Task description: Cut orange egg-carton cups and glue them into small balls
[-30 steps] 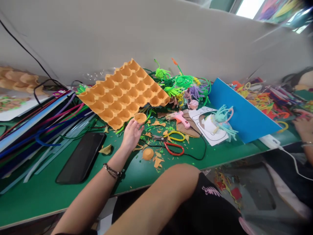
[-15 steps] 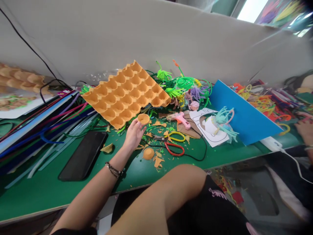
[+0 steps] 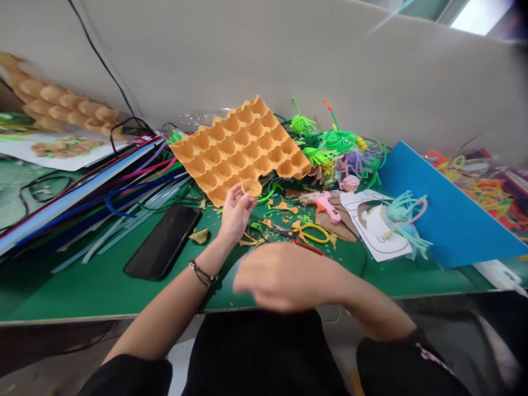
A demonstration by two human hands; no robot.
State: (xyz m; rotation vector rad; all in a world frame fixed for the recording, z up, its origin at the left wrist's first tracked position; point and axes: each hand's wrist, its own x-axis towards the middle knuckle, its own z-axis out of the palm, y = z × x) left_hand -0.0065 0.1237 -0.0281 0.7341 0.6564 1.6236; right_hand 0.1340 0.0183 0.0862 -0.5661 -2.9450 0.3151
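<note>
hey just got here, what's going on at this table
A person's left hand holds a small pulp cup between thumb and fingers, in front of an egg tray with a notch in its near edge. The right hand is blurred over the table's near side, so I can't tell whether it holds anything. Scissors lie just beyond it among scraps, with a pink glue gun farther back and a black phone off to the left.

This green table (image 3: 94, 294) is kinda messy: black phone (image 3: 163, 243), scissors (image 3: 285, 231), a paper sheet (image 3: 381, 251), cardboard (image 3: 343, 231), plus torn brown scraps (image 3: 199, 236).
</note>
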